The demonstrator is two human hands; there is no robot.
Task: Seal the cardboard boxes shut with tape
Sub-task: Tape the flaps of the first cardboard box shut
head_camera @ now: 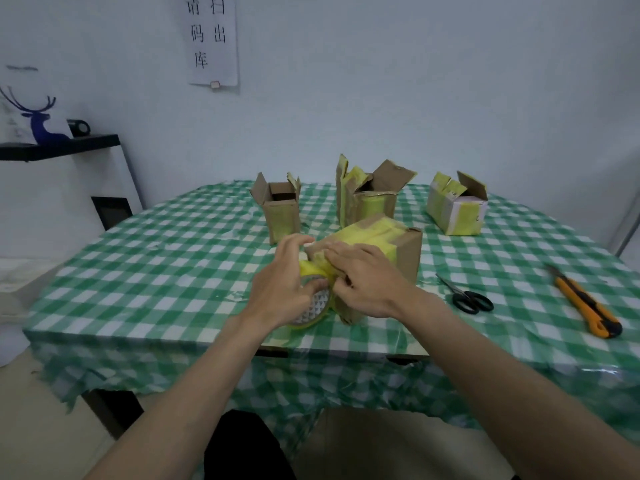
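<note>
A closed cardboard box with yellow tape along its top lies in front of me on the checked table. My left hand grips a roll of yellow tape at the box's near end. A short strip of tape runs from the roll onto that end. My right hand lies over the near end of the box, fingers curled and pinching the tape there. Three open boxes stand farther back: a small one at the left, a tall one in the middle, one at the right.
Black scissors lie to the right of the box. An orange utility knife lies further right near the table's edge. A black shelf with a blue deer figure stands at the left wall.
</note>
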